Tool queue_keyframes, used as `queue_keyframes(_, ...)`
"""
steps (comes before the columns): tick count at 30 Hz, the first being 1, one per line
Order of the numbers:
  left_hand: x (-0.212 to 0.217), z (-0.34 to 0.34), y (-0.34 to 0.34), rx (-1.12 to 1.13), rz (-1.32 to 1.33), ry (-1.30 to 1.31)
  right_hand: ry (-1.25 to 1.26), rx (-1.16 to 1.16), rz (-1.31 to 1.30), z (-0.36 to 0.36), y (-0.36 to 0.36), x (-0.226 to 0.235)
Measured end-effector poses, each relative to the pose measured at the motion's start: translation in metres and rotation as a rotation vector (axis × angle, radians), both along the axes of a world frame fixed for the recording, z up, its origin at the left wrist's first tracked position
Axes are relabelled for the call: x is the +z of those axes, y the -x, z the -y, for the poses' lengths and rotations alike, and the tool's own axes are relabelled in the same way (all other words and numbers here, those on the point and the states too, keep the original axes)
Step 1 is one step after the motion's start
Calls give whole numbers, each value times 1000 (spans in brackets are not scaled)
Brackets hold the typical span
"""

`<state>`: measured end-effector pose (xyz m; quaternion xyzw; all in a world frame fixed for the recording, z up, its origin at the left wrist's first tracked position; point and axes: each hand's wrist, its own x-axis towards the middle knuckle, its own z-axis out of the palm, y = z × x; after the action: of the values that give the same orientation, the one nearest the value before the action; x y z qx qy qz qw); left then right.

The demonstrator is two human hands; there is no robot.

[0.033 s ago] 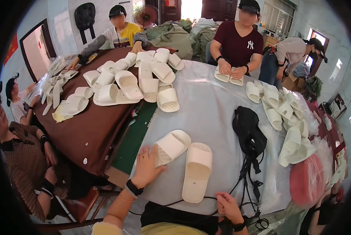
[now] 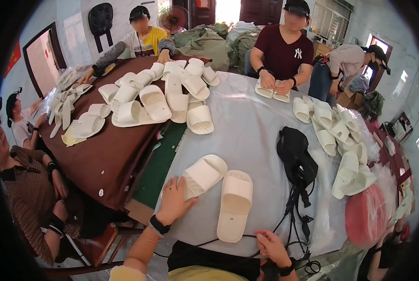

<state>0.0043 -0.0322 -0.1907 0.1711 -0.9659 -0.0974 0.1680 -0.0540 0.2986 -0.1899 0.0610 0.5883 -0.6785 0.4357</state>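
Observation:
Two cream slide slippers lie in front of me on the pale sheet. The left slipper (image 2: 205,174) is slanted, its toe end pointing away to the right. Over its heel end rests my left hand (image 2: 173,202), fingers spread and the thumb held out along its near side. The right slipper (image 2: 235,206) lies sole down, its heel end toward me. Close to the table's near edge is my right hand (image 2: 272,247), its fingers loosely curled in with nothing visible in them. A thin black cord runs beside its fingertips.
A black bag with straps (image 2: 297,157) lies right of the slippers. Slipper piles (image 2: 144,100) cover the brown cloth (image 2: 97,171); more slippers (image 2: 347,168) lie at right near a red round object (image 2: 366,215). Across the table, a person in dark red (image 2: 284,51) handles two slippers.

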Motion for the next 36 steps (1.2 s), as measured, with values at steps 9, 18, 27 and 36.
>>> queue_keyframes(9, 9, -60, -26, 26, 222, -82, -238, 445, -6, 45, 17, 2)
queue_keyframes(18, 7, -130, -51, -78, 64, -253, -366, 393, -284, 1, 22, 19)
queue_keyframes(27, 29, -146, -55, -413, -272, -653, -245, 44, -249, -34, 0, 65)
queue_keyframes(36, 35, -193, -60, -490, 81, -1966, 316, -325, -185, 28, -13, 87)
